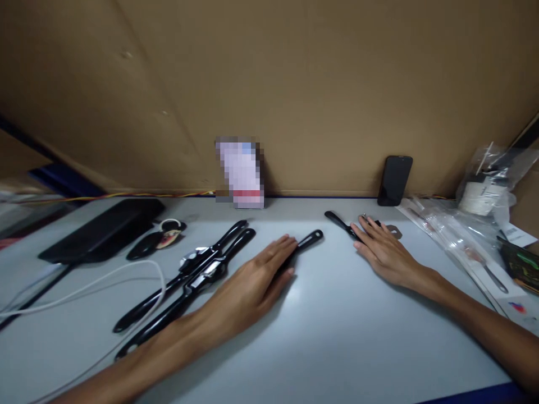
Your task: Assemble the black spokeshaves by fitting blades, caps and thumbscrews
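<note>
Two black spokeshaves [227, 258] with bright metal blade parts lie side by side on the grey table, left of my left hand [259, 275]. That hand is closed over a third black spokeshave [310, 240]; one handle sticks out past the fingertips and the middle is covered. My right hand [385, 252] lies with its fingers spread and stretched over another black spokeshave [336, 220]. Its left handle shows, while most of its body is hidden beneath the fingers. A small grey metal piece [394, 231] shows just beyond the right hand.
A dark phone [394, 180] and a blurred-out upright item [244, 174] lean on the cardboard wall [311, 95]. At left are a black case [105, 230], keys [170, 227] and a white cable [158, 280]. Plastic-wrapped tools [475, 255] and a bagged white roll [482, 193] lie right.
</note>
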Demonstrator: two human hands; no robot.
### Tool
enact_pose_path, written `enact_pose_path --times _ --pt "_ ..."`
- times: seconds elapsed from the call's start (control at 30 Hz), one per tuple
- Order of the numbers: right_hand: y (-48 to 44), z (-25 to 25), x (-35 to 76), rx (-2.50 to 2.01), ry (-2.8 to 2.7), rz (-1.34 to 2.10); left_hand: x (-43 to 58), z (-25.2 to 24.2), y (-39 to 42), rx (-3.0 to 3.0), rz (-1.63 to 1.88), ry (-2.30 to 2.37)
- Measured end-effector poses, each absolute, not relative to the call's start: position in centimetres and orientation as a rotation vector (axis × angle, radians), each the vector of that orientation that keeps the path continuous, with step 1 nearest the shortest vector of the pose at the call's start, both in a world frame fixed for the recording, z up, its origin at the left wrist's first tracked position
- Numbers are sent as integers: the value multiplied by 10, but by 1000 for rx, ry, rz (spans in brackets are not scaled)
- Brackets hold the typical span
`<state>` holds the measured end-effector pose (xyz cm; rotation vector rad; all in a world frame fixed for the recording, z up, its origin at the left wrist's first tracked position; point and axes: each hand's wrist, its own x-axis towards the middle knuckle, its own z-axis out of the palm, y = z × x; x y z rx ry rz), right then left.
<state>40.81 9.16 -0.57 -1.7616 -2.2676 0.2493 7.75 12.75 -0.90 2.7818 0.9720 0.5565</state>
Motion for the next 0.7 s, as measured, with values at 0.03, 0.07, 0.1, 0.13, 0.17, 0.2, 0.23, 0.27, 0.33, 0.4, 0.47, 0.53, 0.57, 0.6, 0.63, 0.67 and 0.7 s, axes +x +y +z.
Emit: enact_pose_path --times 0.03,0.07,0.1,0.13,0.17,0.2,0.23,0.27,0.33,0.4,0.47,0.53,0.57,0.6,0.63,0.67,0.7 --pt "93 -6 408 -1743 -2263 265 81 -6 121 2798 531 854" --pt "95 -7 409 -1719 -2263 281 84 -3 115 2816 508 733" --pt "98 -7 410 -1693 -2270 295 87 0 109 2836 489 629" --pt "100 -7 412 -1670 -2277 304 90 3 104 2854 492 558" --pt "103 -6 413 -1654 -2281 303 92 5 99 2868 519 515" --pt "105 -5 415 -1647 -2274 288 93 7 96 2874 576 502" --pt "107 -4 415 -1644 -2248 251 93 9 94 2867 658 517" --pt "107 -1 415 -1638 -2201 193 93 10 93 2847 754 552" --pt "101 4 408 -1579 -2069 46 91 13 95 2777 971 663" --pt "89 9 394 -1439 -1993 -42 90 17 98 2710 1128 758" --pt "71 13 374 -1261 -2060 -19 89 21 100 2689 1186 793" --pt "55 15 356 -1133 -2225 53 90 23 103 2692 1156 765" --pt "49 15 350 -1068 -2333 69 90 23 104 2694 1128 740" --pt "45 15 345 -1041 -2403 81 91 22 104 2697 1094 714" --pt "43 16 343 -1034 -2453 101 91 21 105 2701 1055 692" --pt "42 16 344 -1050 -2468 124 92 20 106 2709 1011 679" --pt "43 17 345 -1085 -2454 150 92 18 107 2720 969 674"
